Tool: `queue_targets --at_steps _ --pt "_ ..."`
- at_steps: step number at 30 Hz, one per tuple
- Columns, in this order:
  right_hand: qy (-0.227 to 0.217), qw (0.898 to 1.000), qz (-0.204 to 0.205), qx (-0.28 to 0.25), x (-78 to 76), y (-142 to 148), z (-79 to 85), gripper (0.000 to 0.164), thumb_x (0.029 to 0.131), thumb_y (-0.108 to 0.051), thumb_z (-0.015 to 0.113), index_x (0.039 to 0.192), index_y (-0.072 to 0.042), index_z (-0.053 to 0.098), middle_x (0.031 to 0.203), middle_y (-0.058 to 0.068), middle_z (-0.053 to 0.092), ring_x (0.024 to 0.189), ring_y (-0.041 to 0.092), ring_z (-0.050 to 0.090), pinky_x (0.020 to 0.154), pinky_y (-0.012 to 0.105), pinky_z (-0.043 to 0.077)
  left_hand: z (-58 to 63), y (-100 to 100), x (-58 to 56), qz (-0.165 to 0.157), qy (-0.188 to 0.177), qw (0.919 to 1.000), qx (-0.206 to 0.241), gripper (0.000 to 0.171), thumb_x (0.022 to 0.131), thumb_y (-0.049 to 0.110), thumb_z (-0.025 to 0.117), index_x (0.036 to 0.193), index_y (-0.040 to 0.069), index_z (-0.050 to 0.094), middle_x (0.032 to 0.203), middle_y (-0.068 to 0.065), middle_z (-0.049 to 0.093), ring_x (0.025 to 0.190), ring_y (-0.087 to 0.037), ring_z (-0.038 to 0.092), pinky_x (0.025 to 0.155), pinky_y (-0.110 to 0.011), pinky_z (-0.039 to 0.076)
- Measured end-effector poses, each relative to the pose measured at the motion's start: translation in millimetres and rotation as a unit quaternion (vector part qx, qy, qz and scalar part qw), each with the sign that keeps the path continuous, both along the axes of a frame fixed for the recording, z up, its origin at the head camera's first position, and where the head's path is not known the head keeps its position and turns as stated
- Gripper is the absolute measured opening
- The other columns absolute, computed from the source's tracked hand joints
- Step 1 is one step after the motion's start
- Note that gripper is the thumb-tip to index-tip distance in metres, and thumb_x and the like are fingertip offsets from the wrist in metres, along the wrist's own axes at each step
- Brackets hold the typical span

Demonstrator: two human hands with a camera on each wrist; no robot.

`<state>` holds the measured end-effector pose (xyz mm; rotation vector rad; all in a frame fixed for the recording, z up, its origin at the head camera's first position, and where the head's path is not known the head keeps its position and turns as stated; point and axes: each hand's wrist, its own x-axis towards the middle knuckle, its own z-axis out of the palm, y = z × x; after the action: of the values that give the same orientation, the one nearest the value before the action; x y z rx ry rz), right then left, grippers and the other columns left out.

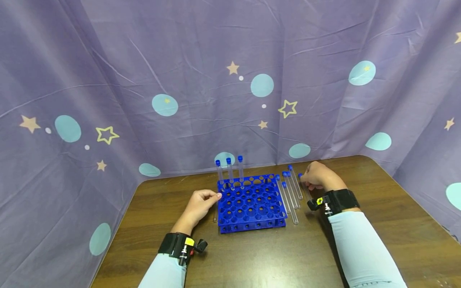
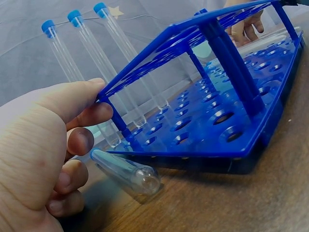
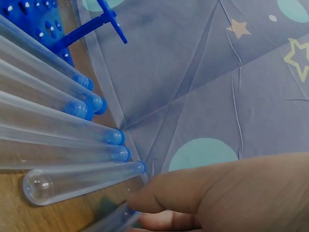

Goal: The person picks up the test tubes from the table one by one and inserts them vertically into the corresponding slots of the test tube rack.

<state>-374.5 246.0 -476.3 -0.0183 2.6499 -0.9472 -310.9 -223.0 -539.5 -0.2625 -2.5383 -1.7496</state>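
Observation:
A blue test tube rack (image 1: 252, 204) stands on the table, with three blue-capped test tubes (image 1: 230, 173) upright in its back left holes. My left hand (image 1: 201, 203) pinches the rack's upper left corner between thumb and index finger. Under its curled fingers, another capped tube (image 2: 128, 171) lies beside the rack. To the right of the rack, my right hand (image 1: 318, 176) pinches a clear tube (image 3: 116, 220) near its blue cap. That tube is tilted over the wood, its lower end towards me.
Several loose capped tubes (image 1: 289, 196) lie side by side between the rack and my right hand, caps away from me. The wooden table (image 1: 252, 256) ends at the back against a purple curtain (image 1: 201, 80) with stars and teal spots.

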Motion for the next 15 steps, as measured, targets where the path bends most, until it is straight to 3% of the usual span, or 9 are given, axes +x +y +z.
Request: queue_targets --at_steps 7,11,15 --pt "0.033 0.998 -0.006 0.051 -3.6 -1.0 -3.3 0.034 0.102 -0.022 0.072 0.07 -0.009 0.07 0.068 0.006 0.074 0.061 0.017 0.067 0.06 0.032 0.055 -1.5 -0.6 -1.1 -0.005 0.001 1.0 0.0 0.02 0.104 0.018 0.083 0.099 -0.002 0.086 0.091 0.002 0.078 0.088 -0.009 0.064 0.084 -0.024 0.051" --pt "0.063 0.995 0.003 0.076 -3.1 -1.8 -6.8 0.04 0.101 -0.025 0.073 0.063 -0.012 0.066 0.058 0.001 0.067 0.056 0.017 0.063 0.058 0.032 0.051 -1.9 -0.5 -1.1 -0.005 0.003 1.0 0.0 0.02 0.104 0.018 0.083 0.099 -0.002 0.086 0.097 -0.007 0.082 0.09 -0.008 0.065 0.085 -0.024 0.052" --pt "0.064 0.994 0.002 0.085 -2.4 -3.2 -7.7 0.044 0.101 -0.027 0.075 0.06 -0.013 0.065 0.053 -0.001 0.061 0.053 0.017 0.06 0.057 0.032 0.05 -1.6 -0.3 -0.6 -0.003 0.003 1.0 -0.005 0.02 0.105 0.018 0.082 0.099 -0.001 0.087 0.101 -0.012 0.083 0.091 -0.008 0.066 0.087 -0.024 0.053"
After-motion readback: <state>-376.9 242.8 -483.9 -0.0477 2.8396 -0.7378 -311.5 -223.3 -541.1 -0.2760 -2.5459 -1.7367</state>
